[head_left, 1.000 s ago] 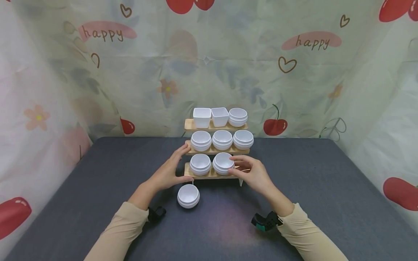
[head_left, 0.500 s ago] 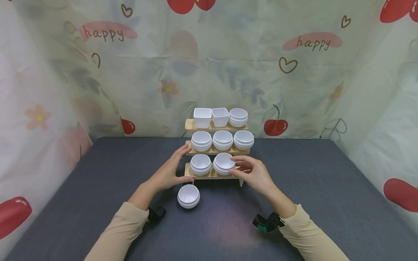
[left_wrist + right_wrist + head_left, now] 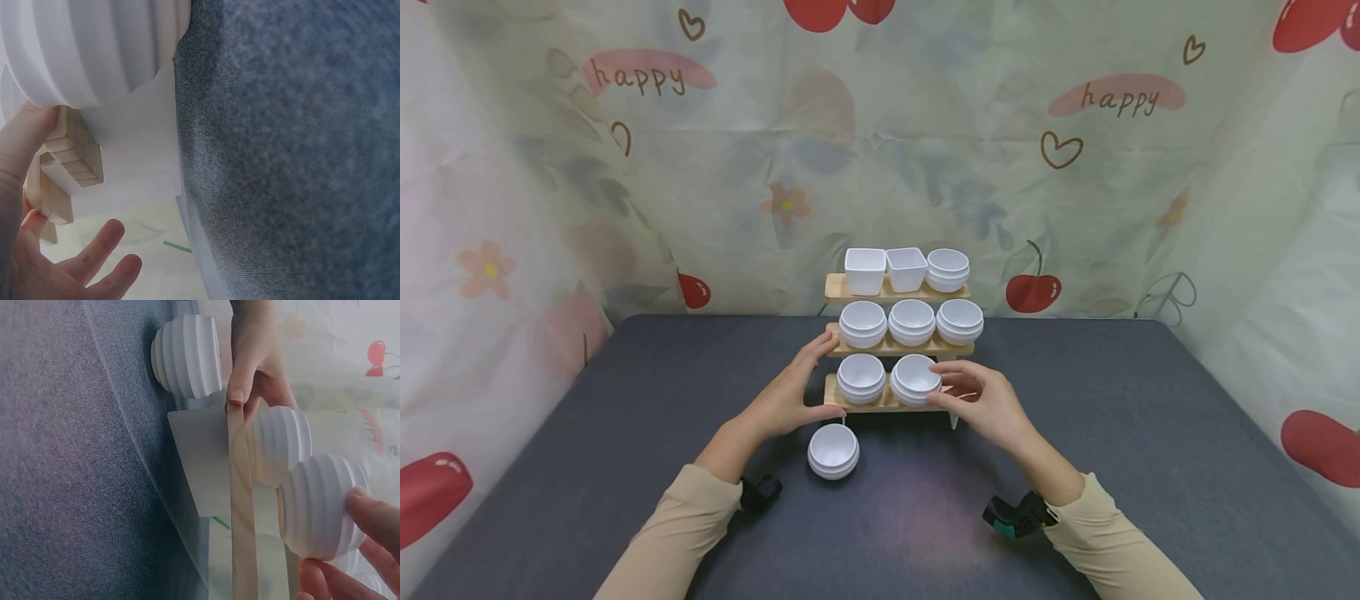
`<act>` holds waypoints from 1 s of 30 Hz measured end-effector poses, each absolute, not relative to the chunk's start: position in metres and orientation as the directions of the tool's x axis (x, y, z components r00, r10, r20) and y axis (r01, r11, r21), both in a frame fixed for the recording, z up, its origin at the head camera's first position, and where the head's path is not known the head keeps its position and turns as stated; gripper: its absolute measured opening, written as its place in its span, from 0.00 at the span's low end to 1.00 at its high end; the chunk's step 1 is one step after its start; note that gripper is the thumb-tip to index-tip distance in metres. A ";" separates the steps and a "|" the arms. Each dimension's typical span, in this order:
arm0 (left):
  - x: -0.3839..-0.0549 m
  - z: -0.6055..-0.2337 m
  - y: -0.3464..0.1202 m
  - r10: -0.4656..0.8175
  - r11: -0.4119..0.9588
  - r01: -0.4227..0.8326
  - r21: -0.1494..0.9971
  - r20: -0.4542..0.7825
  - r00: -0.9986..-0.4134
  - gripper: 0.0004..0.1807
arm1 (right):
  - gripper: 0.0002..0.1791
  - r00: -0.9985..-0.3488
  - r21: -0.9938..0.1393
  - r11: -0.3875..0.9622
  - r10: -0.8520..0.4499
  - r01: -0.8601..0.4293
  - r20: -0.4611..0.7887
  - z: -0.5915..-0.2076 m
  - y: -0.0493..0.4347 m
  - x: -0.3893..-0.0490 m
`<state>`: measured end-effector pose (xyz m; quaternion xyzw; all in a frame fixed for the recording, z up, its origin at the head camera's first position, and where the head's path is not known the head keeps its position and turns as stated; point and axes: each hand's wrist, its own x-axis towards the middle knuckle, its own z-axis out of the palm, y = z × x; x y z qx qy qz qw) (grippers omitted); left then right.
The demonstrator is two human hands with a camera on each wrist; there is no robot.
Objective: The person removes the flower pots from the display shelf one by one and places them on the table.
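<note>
In the head view a three-tier wooden display stand (image 3: 895, 408) with white side supports holds several white bowls. My left hand (image 3: 786, 392) grips its left end, thumb at the lowest shelf and fingertips at the middle shelf. The other fingers (image 3: 103, 244) spread free in the left wrist view. My right hand (image 3: 985, 400) pinches the rim and side of a ribbed round white bowl (image 3: 915, 381) on the right part of the lowest shelf. Left of it sits a matching bowl (image 3: 861, 379). Another round bowl (image 3: 832, 452) stands on the table before the stand's left end.
On the middle shelf stand round bowls (image 3: 912, 323). The top shelf carries two square white bowls (image 3: 865, 271) and a round one (image 3: 947, 270). Dark grey cloth covers the table (image 3: 662, 400), and a printed curtain (image 3: 880, 167) hangs behind and at both sides.
The right hand and the bowl it pinches have shifted slightly right and toward the front of the lowest shelf. The left hand stays at the stand's end.
</note>
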<state>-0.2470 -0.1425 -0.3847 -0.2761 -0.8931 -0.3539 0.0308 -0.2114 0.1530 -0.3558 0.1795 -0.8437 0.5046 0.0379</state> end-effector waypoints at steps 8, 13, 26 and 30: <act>-0.246 -0.385 -0.142 0.471 0.600 0.511 0.615 0.245 -0.848 0.54 | 0.21 -0.935 -0.830 0.443 -0.261 -0.338 0.242 -0.356 0.155 -0.210; -0.245 -0.384 -0.142 0.469 0.603 0.503 0.619 0.235 -0.851 0.54 | 0.21 -0.936 -0.835 0.440 -0.264 -0.332 0.233 -0.355 0.156 -0.209; -0.246 -0.384 -0.142 0.468 0.603 0.504 0.618 0.237 -0.851 0.54 | 0.21 -0.936 -0.834 0.443 -0.273 -0.328 0.223 -0.355 0.157 -0.205; -0.247 -0.385 -0.142 0.469 0.603 0.508 0.615 0.242 -0.850 0.54 | 0.21 -0.935 -0.836 0.440 -0.276 -0.328 0.222 -0.355 0.157 -0.205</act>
